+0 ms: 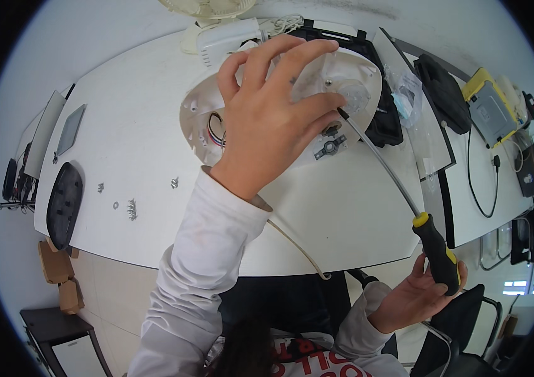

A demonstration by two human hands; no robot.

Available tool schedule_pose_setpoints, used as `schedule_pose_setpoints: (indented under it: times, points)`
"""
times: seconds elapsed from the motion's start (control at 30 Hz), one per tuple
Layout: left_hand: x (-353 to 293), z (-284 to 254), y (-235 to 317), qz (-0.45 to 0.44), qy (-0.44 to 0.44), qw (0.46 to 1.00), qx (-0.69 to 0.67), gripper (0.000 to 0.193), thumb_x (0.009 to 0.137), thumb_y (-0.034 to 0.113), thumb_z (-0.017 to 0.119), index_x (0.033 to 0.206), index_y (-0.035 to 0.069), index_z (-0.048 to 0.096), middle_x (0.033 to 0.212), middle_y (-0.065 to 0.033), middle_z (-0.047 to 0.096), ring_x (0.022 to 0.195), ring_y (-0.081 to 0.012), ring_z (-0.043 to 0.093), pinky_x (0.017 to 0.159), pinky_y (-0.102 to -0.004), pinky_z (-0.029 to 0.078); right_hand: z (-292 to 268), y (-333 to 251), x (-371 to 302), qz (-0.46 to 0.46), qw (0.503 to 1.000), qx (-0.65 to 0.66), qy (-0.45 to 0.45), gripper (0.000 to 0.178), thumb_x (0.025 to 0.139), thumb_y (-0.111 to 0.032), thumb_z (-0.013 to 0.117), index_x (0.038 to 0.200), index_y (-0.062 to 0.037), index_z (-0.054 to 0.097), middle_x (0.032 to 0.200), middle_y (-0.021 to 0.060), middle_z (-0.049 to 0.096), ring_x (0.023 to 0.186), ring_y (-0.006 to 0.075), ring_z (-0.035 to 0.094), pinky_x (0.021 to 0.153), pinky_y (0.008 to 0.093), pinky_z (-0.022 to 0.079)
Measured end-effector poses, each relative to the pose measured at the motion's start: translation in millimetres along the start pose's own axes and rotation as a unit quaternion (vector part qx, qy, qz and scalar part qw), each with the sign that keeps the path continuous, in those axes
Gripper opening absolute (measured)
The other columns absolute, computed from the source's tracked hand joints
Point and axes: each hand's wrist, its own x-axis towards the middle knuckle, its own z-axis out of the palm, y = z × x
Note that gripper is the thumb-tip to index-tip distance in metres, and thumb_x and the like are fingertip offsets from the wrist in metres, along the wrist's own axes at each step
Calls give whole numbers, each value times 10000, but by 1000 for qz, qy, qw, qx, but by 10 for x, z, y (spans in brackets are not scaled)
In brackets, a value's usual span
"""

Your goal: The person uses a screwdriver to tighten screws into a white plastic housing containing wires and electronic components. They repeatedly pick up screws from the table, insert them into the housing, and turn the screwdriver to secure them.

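My right hand [424, 292] grips the black and yellow handle of a screwdriver [382, 157] near the table's front right. Its long shaft slants up and left, and the dark tip meets the fingertips of my left hand [273, 113]. There my thumb and index finger come together in a pinch; whatever is between them is too small to make out. The other fingers are raised over an open white plastic housing [195, 116]. Colored wires [216, 129] and a dark metal-like part [331, 146] show inside or at its edge; my left hand hides its middle.
Small screws [132, 210] and a washer [115, 205] lie on the white table [135, 138]. A black oval cover [65, 206] is at the left edge. Behind the housing are a white appliance part [226, 41] and a black tool case [386, 122]. A cable [298, 246] runs to the front edge.
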Motion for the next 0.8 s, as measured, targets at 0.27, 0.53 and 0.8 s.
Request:
schedule_pose_setpoints:
  times: [0.27,0.53,0.8]
  points:
    - [-11,14,-8,-8,11,1000,-7,192,562,221,775,740,257,714,1195,53,580,1108,-208,474,914,-365,261,27,-42,12,29,998,58,25,498,838,-362,628,1202,-105,406,1157,128,467,1043,302,576,743,339,602]
    - [-14,22,-11,-7,24,1000,-10,169,583,221,768,742,251,718,1174,50,595,1097,-209,489,910,-354,272,27,-35,15,26,998,52,23,505,838,-353,629,1211,-96,406,1158,136,469,1020,297,592,735,329,604]
    - [-20,20,-16,-4,32,999,-17,174,585,220,761,750,257,720,1163,45,604,1092,-205,499,903,-347,279,23,-38,23,42,996,73,30,463,877,-302,586,1240,-84,397,1151,139,474,1025,289,595,739,325,602]
